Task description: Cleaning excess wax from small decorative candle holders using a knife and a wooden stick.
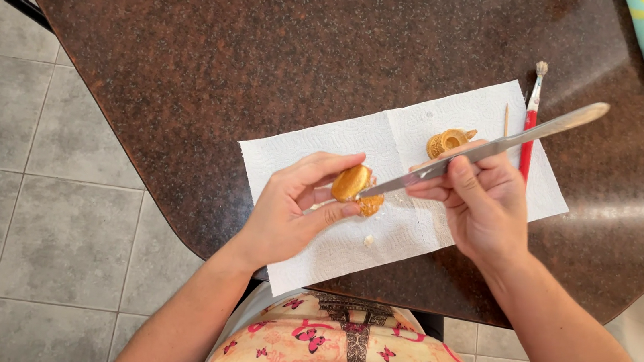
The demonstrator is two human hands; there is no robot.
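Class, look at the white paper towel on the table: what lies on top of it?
On the paper towel lie a gold ring-shaped piece, a red brush, a thin stick and crumbs. The hands cover part of it, so anything beneath them is hidden.

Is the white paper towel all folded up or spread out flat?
Spread out flat. The paper towel lies open on the dark table, with only a crease line down its middle, and a gold ring piece rests on it.

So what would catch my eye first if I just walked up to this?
Probably the small gold piece pinched in the left hand over a white paper towel, with a long metal knife in the right hand touching it. Behind lie a second gold piece and a red-handled brush.
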